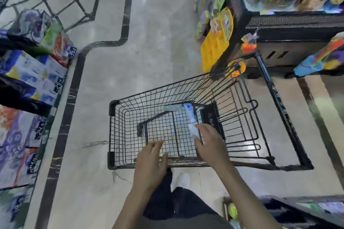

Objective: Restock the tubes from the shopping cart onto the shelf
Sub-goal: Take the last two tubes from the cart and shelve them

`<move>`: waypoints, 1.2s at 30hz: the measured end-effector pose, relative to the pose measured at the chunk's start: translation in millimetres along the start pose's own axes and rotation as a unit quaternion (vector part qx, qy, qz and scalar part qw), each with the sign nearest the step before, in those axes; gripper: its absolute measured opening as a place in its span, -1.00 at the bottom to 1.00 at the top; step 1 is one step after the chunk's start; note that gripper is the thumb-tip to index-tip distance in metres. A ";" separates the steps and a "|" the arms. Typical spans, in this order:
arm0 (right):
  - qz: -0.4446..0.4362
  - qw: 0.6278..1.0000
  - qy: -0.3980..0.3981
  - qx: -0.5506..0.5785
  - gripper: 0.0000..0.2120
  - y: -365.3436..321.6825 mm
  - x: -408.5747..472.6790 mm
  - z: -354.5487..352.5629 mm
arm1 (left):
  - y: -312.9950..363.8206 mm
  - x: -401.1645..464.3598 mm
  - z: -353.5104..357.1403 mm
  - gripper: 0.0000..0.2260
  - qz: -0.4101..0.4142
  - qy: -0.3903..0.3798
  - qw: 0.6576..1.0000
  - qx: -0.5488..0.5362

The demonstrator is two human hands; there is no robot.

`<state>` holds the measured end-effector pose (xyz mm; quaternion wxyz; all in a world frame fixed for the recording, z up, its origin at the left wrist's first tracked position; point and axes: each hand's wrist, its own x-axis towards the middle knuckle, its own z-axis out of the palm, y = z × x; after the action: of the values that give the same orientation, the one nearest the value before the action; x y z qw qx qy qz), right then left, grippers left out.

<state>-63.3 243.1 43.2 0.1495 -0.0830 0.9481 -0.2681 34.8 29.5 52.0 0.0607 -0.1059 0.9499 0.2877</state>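
Observation:
A black wire shopping cart (130, 98) stands on the floor in front of me. Inside it, my right hand (210, 143) grips the lower end of a white tube with a blue cap (190, 117), which points away from me. A second pale green tube (172, 108) lies across the far end of the basket floor. My left hand (151, 161) hovers over the cart's near rim with relaxed fingers, holding nothing. A shelf unit (290, 24) with packaged goods stands to the right of the cart.
Shelves with boxes and price tags (37, 80) line the left side. Yellow and orange hanging packets (216, 46) dangle beside the cart's far right corner. A low shelf (307, 210) sits at the bottom right. My legs and white shoe (183, 179) stand behind the cart.

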 end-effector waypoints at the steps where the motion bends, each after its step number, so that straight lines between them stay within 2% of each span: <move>1: 0.011 1.000 -0.011 -0.002 -0.59 1.8 15.0 4.6 | -7.2 9.7 4.4 -0.62 -0.012 -0.011 1.000 0.002; 7: 0.097 0.992 -0.078 0.024 -0.57 19.3 101.4 47.5 | -48.5 101.3 40.8 -0.58 -0.055 -0.104 0.993 0.017; 11: 0.143 0.984 -0.088 0.060 -0.60 42.6 149.8 84.8 | -69.4 175.2 78.3 -0.55 -0.061 -0.151 0.986 0.035; 18: 0.182 0.978 -0.104 0.026 -0.55 102.7 244.3 163.4 | -102.0 298.7 183.5 -0.59 -0.027 -0.185 0.979 0.080; 21: 0.186 0.975 -0.124 -0.008 -0.55 132.4 274.3 201.8 | -121.1 336.6 236.4 -0.54 0.003 -0.203 0.970 0.131; 24: 0.171 0.973 -0.144 -0.055 -0.60 157.3 298.9 233.7 | -141.7 363.6 280.9 -0.48 -0.008 -0.220 0.962 0.162; 30: 0.162 0.965 -0.163 -0.127 -0.51 196.3 328.1 278.4 | -163.5 388.9 324.5 -0.43 -0.016 -0.219 0.951 0.218; 36: 0.185 0.966 -0.125 -0.128 -0.45 210.7 340.1 292.5 | -178.5 391.7 341.0 -0.53 -0.011 -0.173 0.950 0.259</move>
<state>-303.8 198.3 -387.7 0.3016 0.0422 0.9472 -0.1002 -284.5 10.1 -394.4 0.2520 -0.0455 0.9656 0.0453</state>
